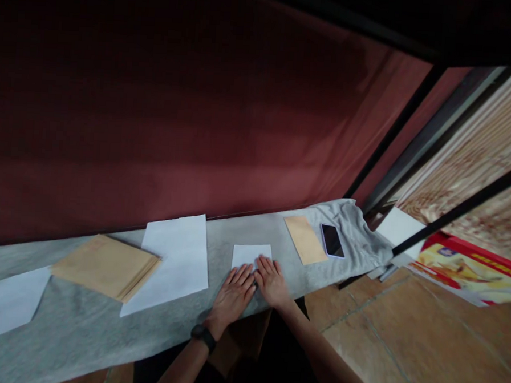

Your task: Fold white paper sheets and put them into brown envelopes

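Observation:
A small white sheet of paper (pixel 248 251), perhaps folded, lies on the grey cloth before me. My left hand (pixel 234 293), with a dark band on its wrist, rests flat on the sheet's near left part, fingers stretched out. Beside it, my right hand (pixel 272 281) presses flat on the near right part, its fingers stretched too. The two hands nearly touch at the thumbs and hide the paper's near edge. To the right of the sheet is a single brown envelope (pixel 306 240).
A phone (pixel 333 241) lies right of the envelope. On the left, a stack of brown envelopes (pixel 106 265) overlaps a pile of white paper (pixel 174 267); more white paper (pixel 10 304) is farther left. A dark red wall (pixel 197 154) backs the cloth-covered table (pixel 81 331). A colourful box (pixel 469 268) stands right.

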The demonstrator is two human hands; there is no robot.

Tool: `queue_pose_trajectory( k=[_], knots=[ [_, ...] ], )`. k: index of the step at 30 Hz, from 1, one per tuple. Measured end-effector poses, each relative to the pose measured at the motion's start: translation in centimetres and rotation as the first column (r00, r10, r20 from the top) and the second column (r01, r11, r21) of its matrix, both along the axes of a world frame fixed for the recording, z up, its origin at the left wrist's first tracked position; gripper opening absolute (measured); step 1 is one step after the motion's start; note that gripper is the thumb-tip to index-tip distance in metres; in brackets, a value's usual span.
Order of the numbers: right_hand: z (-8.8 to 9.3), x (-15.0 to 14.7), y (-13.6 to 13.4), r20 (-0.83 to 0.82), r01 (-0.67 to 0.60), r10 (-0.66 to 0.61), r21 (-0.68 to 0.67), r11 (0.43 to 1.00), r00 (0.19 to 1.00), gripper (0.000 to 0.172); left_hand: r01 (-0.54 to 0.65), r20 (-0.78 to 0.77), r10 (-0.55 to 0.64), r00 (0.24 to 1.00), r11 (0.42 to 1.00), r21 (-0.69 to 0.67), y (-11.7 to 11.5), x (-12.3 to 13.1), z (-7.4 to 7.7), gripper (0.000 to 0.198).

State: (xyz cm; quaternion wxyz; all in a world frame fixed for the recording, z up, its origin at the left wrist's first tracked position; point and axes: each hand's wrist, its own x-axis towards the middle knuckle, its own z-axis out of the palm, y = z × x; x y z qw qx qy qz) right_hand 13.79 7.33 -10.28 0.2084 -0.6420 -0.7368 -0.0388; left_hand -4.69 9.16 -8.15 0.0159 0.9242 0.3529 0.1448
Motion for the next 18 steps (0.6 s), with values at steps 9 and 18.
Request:
queue_pose_trajectory(
  k=[9, 18],
  knots=[
    [-0.4, 0.0, -1.8, -0.015, 0.131, -0.13, 0.069, 0.989, 0.991, 0.052, -0.15, -0.114, 0.161, 0.98, 0.984, 0.095, 1.2, -0.5, -1.1, 0.052],
    [-0.3, -0.4, -1.7, -0.099, 0.164, -0.16, 0.038, 0.986, 0.982, 0.051, -0.062, -0.405, 0.091, 0.91, 0.995, 0.084, 2.5, 2.1, 3.0, 0.043]
  ],
)
